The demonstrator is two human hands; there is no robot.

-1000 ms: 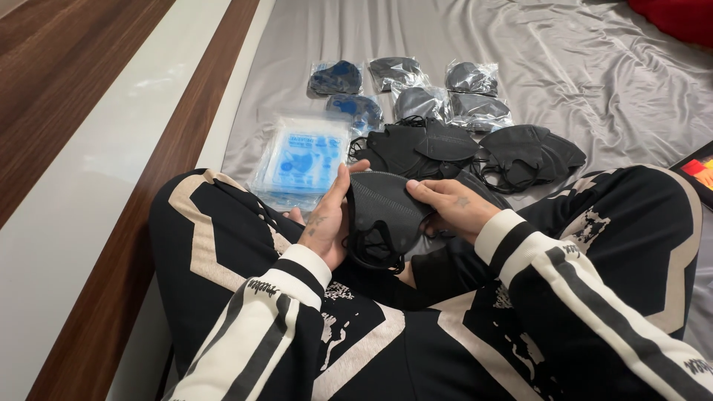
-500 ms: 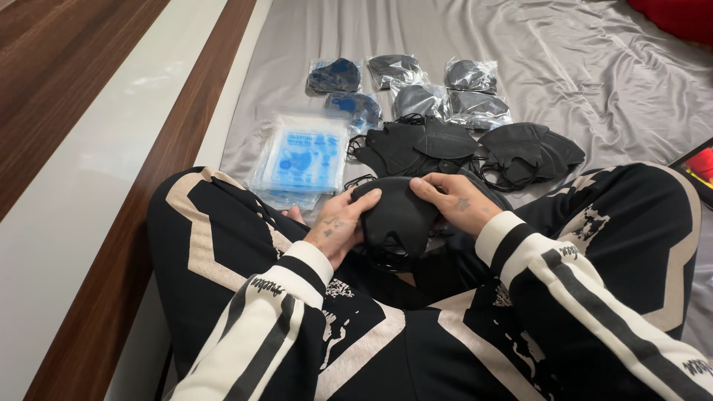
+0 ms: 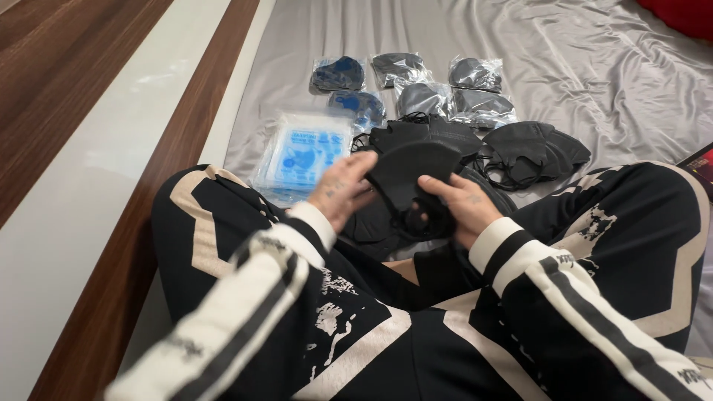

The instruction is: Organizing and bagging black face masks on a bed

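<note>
I sit cross-legged on a grey bed sheet [image 3: 594,59]. Both hands hold one black face mask [image 3: 410,169] in front of my lap. My left hand [image 3: 343,191] grips its left edge, slightly blurred. My right hand [image 3: 462,206] grips its lower right part, with the ear loops bunched under the fingers. Just beyond the held mask lies a pile of loose black masks [image 3: 434,134], and a second pile of black masks [image 3: 533,148] lies to its right.
A stack of clear bags with blue print [image 3: 304,152] lies left of the piles. Several bagged masks [image 3: 445,85], some blue and some dark, lie farther back. A dark device corner [image 3: 698,165] shows at the right edge. A wooden and white ledge [image 3: 111,148] borders the bed on the left.
The mask has gone from a rounded, open shape to a flatter folded one and sits a little higher. My left hand has shifted up along its left edge.
</note>
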